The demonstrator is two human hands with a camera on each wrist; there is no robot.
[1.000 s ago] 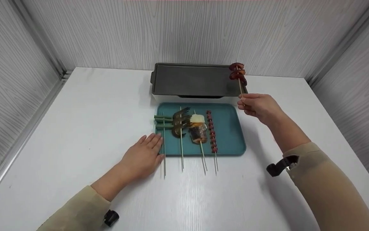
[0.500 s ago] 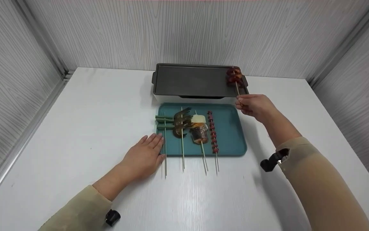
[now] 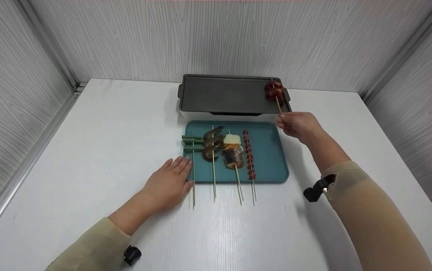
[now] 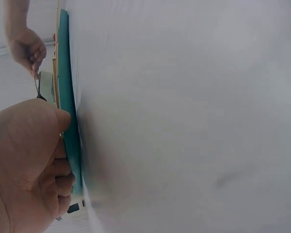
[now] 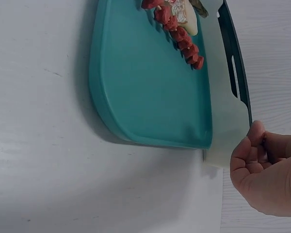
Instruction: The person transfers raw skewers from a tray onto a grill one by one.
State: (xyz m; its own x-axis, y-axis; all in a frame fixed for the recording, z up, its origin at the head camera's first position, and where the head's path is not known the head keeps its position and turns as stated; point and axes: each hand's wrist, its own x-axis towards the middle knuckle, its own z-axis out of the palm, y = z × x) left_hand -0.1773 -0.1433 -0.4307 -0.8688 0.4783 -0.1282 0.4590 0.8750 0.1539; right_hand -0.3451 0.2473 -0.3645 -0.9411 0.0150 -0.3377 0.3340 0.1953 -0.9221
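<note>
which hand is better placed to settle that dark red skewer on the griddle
The right hand, most likely: it pinches the dark red skewer over the right end of the griddle. The left hand is farther off, at the left edge of the tray.

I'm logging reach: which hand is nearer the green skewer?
Left: the left hand lies just left of the green skewer; the right hand is farther off, near the griddle.

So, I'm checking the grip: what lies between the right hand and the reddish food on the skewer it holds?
Only bare stick shows between the right hand and the reddish food, in the head view.
</note>
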